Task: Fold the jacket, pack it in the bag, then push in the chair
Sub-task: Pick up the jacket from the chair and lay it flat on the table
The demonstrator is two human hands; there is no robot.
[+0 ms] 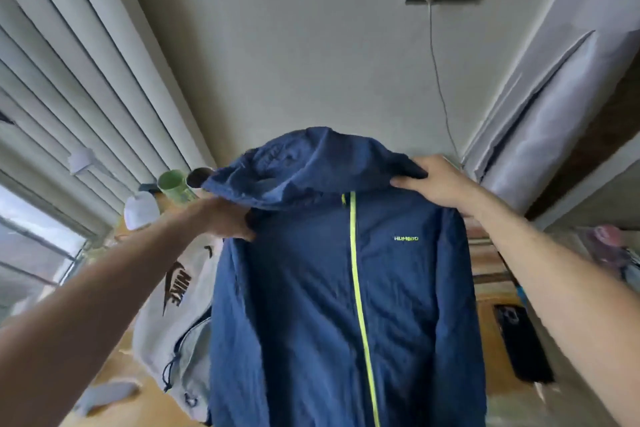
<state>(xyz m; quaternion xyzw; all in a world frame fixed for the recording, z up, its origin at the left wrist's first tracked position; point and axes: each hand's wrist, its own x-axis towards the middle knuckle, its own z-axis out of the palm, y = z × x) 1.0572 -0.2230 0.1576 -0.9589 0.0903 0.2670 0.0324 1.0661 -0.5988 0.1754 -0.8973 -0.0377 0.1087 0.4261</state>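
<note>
Holding the jacket up by its shoulders, the left hand and right hand each pinch fabric just below the hood. It hangs zipped, front facing the person, with the grey bag behind its left edge. Folding looks barely begun; next it likely needs laying flat beside the bag.

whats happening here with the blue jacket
A person holds a blue jacket up by its shoulders, left hand and right hand each gripping a side. It hangs full length, zipped, not yet folded. A grey bag lies on the table behind it.
</note>
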